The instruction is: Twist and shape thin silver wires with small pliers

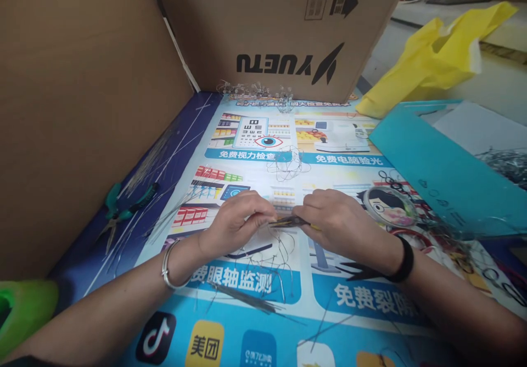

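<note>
My left hand [236, 219] and my right hand [337, 221] meet above a printed blue poster [247, 323] that covers the table. My right hand is closed round small dark pliers [290, 222] whose tip points left. My left hand pinches a thin wire [267, 220] at the pliers' tip. Bent wire pieces [272, 257] lie just under my hands, and a bundle of straight wires [247, 298] lies nearer to me. A silver bangle is on my left wrist and a black band on my right.
Green-handled pliers [121, 208] lie at the left beside long straight wires. A cardboard box [280, 32] stands behind, cardboard walls off the left. A wire tangle [288, 161], a round tape roll [389, 205], a teal sheet [436, 169] and a yellow bag [440, 54] are to the right.
</note>
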### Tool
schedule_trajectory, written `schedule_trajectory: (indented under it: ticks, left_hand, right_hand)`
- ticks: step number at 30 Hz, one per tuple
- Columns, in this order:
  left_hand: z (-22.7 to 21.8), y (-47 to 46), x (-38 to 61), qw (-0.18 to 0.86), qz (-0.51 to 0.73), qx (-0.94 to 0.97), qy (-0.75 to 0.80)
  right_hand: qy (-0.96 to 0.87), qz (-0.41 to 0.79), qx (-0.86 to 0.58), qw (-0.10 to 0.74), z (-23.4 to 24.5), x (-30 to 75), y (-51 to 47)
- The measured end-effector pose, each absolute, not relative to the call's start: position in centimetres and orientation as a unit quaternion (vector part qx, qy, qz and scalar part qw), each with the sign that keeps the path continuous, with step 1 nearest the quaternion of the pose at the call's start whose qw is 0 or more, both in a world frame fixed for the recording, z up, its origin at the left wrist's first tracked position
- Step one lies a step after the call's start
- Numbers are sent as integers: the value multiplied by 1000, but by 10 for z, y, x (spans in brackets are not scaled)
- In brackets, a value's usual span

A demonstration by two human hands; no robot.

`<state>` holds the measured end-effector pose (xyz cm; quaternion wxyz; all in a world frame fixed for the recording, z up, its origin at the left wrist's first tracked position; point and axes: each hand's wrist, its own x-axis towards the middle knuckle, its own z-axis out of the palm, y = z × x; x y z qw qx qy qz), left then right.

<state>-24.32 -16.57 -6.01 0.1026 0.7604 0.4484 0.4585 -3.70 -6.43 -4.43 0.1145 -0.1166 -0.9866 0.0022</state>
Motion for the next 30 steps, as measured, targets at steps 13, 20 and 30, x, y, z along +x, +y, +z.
schedule_trajectory:
  ticks: [13,20,30]
  left_hand:
    - [-62,-165,-244,101,469,758,443]
    - [-61,-166,-243,96,461,762,446]
    - [-61,-165,-244,98,457,759,453]
  right_hand:
    - [-986,-8,-141,86,-41,-38,-70]
    - [-986,-10,-148,72,-42,-37,-71]
    - [-984,-33,-148,97,-50,-38,-70]
